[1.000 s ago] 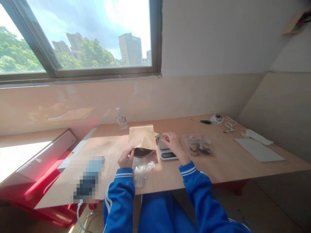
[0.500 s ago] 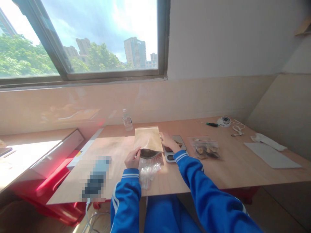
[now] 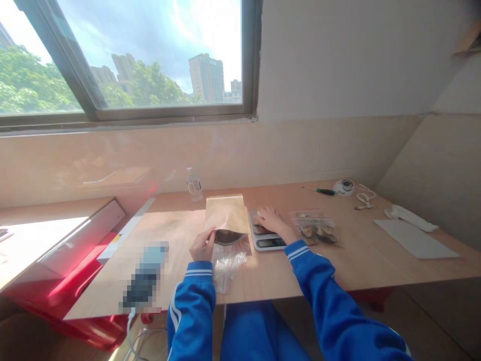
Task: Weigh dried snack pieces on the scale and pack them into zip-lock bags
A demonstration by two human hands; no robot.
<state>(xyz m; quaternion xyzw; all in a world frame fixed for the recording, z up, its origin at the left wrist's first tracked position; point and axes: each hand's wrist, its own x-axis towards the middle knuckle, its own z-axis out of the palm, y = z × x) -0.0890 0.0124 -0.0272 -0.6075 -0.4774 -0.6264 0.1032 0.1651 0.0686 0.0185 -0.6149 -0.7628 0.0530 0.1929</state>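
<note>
At the open mouth of a brown paper pouch (image 3: 225, 213), my left hand (image 3: 202, 244) pinches the near left edge. The pouch lies with its dark opening toward me. My right hand (image 3: 268, 219) is over the plate of a kitchen scale (image 3: 269, 244), its fingers bent down around something I cannot make out. Brown dried slices were visible on that plate earlier; the hand now covers most of it. Right of the scale lies a clear zip bag (image 3: 319, 231) of brown dried slices. Clear plastic bags (image 3: 228, 265) lie below the pouch mouth.
A water bottle (image 3: 194, 185) stands behind the pouch. A blurred-out device (image 3: 145, 276) with a white cable lies front left. Farther right are a screwdriver (image 3: 325, 191), a white dome camera (image 3: 343, 187), a white sheet (image 3: 415, 239) and a white cloth-like bundle (image 3: 411, 218).
My right hand has moved from the pouch's right edge onto the scale plate, uncovering the scale's display. My left hand keeps its hold on the pouch mouth. The view has shifted slightly.
</note>
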